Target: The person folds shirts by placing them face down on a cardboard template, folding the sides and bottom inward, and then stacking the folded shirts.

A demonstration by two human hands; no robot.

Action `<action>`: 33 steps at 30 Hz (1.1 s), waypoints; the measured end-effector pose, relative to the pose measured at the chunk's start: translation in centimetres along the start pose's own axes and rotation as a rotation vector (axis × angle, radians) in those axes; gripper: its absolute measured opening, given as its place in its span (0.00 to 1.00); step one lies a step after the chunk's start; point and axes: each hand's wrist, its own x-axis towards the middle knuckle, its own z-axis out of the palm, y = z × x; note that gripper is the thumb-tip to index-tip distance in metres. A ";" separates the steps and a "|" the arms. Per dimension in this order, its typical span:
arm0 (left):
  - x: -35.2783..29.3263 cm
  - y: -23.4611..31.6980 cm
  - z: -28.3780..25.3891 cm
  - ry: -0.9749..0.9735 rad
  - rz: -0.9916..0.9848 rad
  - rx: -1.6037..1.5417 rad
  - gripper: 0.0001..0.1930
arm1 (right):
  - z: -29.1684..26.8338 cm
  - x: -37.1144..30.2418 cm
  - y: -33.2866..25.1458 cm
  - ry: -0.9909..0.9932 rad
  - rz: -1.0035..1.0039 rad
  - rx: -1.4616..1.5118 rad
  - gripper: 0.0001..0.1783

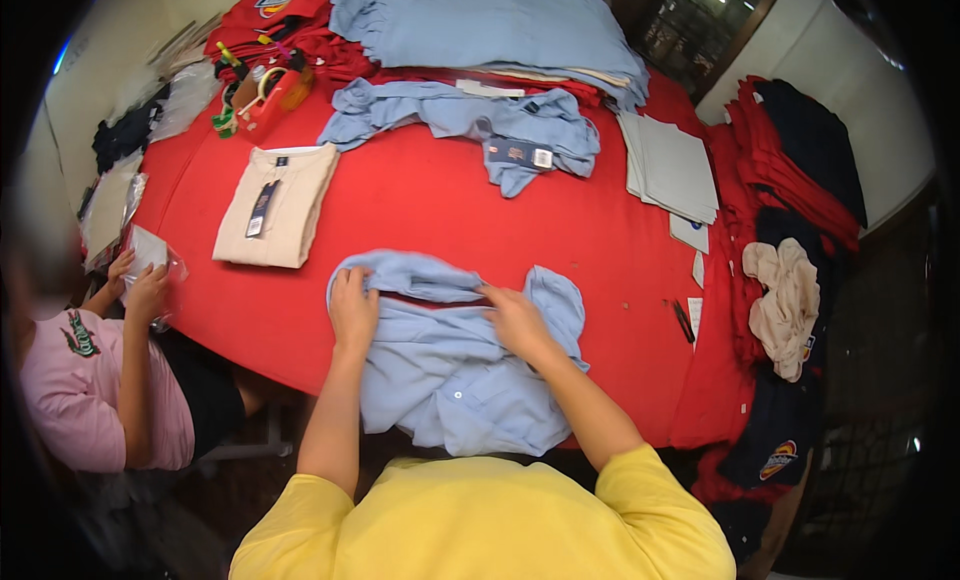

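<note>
Blue shirt rumpled at the tabletop's near edge | left hand curled, gripping its far-left fold | right hand pinching farther right | watch out: uneven tugging could twist those folds, creasing it!

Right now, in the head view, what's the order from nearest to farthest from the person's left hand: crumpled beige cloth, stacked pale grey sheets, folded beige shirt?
1. Folded beige shirt, beyond the left hand, to its left.
2. Stacked pale grey sheets, well to the right.
3. Crumpled beige cloth, farthest right.
</note>
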 end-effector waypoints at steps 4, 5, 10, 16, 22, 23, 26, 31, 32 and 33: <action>1.5 1.6 -3.5 -0.046 0.089 -0.274 0.10 | -8.3 -5.9 -3.6 0.214 -0.080 0.172 0.27; 1.8 0.6 -5.2 0.070 -0.006 -0.402 0.09 | -11.7 -7.3 -4.7 0.157 0.111 0.125 0.29; 6.1 -5.7 -15.3 0.402 -0.141 -1.094 0.11 | -27.2 -16.3 -9.2 0.846 0.119 -0.436 0.06; 3.8 -7.0 -27.5 0.052 0.057 -1.364 0.25 | -36.3 -26.5 -6.8 0.278 -0.972 0.708 0.12; 18.4 2.6 -23.9 0.340 1.045 -0.093 0.17 | -37.9 -11.7 -4.2 0.715 -0.201 0.486 0.08; 22.1 3.6 -21.8 0.384 1.029 -0.105 0.15 | -37.4 -7.2 -2.5 0.778 -0.040 0.405 0.10; 26.9 -1.3 -12.0 0.078 0.011 -0.904 0.32 | -30.9 3.4 5.1 0.839 -0.038 0.036 0.24; 13.9 2.9 -5.1 -0.380 0.142 -0.316 0.34 | -16.7 -3.4 4.2 0.438 0.233 -0.035 0.21; 10.8 3.5 -4.7 -0.374 0.131 -0.282 0.32 | -14.8 -5.3 4.2 0.355 0.370 -0.010 0.20; 8.0 3.6 -4.6 -0.365 0.113 -0.241 0.31 | -12.9 -6.8 4.4 0.297 0.449 -0.007 0.21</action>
